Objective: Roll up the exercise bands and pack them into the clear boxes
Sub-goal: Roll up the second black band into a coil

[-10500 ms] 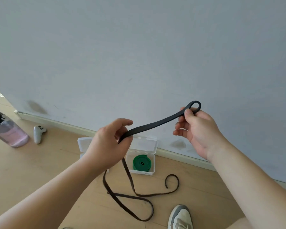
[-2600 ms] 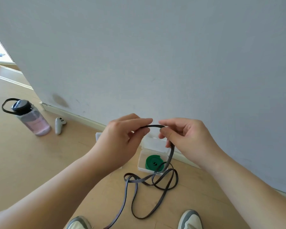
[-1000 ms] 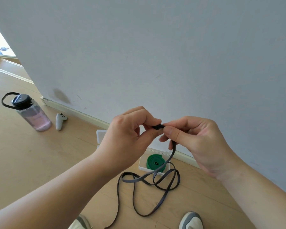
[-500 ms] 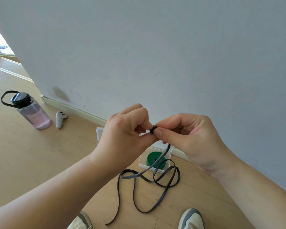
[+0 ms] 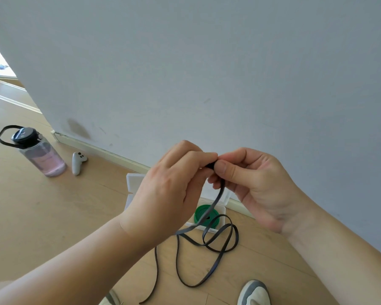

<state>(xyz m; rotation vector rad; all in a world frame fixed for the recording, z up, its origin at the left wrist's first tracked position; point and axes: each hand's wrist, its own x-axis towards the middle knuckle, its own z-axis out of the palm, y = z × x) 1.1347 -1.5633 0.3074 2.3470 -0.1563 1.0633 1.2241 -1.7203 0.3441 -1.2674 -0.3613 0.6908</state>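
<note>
Wood floor (image 5: 53,216) below a grey wall (image 5: 185,62). The left hand (image 5: 169,192) and right hand (image 5: 257,188) meet in the air, fingers (image 5: 227,170) pinching the rolled end of the black band (image 5: 218,197). The band's other end trails onto the floor. A green band (image 5: 198,213) lies coiled in a box (image 5: 222,211).
</note>
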